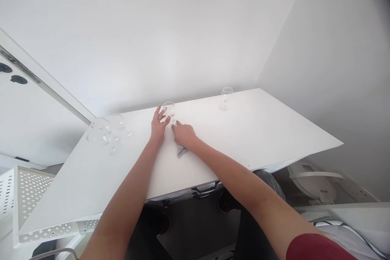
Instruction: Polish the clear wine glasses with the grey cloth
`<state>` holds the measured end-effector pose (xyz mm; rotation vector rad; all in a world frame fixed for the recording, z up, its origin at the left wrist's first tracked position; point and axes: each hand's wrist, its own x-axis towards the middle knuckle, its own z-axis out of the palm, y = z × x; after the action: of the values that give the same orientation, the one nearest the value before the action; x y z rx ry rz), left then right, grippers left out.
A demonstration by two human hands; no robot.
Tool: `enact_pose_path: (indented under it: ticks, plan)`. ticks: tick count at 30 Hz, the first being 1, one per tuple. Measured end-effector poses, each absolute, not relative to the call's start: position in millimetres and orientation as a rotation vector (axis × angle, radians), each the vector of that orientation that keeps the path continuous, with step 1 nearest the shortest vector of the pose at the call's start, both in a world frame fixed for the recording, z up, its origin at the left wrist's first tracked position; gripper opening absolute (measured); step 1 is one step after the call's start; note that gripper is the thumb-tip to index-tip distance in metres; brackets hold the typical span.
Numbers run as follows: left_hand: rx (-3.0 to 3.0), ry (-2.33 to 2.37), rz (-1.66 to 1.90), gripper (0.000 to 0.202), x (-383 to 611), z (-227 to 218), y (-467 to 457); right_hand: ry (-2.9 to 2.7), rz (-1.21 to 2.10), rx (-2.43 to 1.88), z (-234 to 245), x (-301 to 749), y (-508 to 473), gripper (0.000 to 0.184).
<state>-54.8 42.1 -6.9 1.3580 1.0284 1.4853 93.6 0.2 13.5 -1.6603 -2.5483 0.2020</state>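
Note:
A clear stemmed glass (pixel 169 108) stands near the back edge of the white table. My left hand (pixel 158 125) is at its left side, fingers bent behind the bowl and thumb in front, steadying it. Close to the foot of this glass, my right hand (pixel 184 134) is closed on a grey cloth (pixel 182 151), whose end hangs out below the palm. The fingertips of that hand reach the stem area; exact contact is too small to make out.
Another stemmed glass (pixel 224 98) stands upright toward the back right of the white table (pixel 237 138). Several clear glasses (pixel 106 128) are grouped at the back left. A white wall runs behind the table, and a white perforated rack (pixel 33 195) is at the lower left.

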Motion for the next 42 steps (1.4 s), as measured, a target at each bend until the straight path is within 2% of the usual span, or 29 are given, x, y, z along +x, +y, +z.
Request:
enact_pose_path:
  ticks: [3,8,14,42]
  plan:
    - [1.315,1.012,1.456,0.081,-55,-7,41,-2.418,0.191,-1.89,10,99,-4,0.051]
    - [1.312,1.094,1.4,0.055,-54,-8,40,-2.195,0.237,-2.17,1,142,0,0.07]
    - [1.297,1.141,1.384,0.04,-56,-9,37,-1.926,0.175,-2.326,-4,202,11,0.062]
    - [1.211,1.151,1.438,0.038,-60,-18,43,-1.637,0.258,-2.358,-3,220,29,0.055]
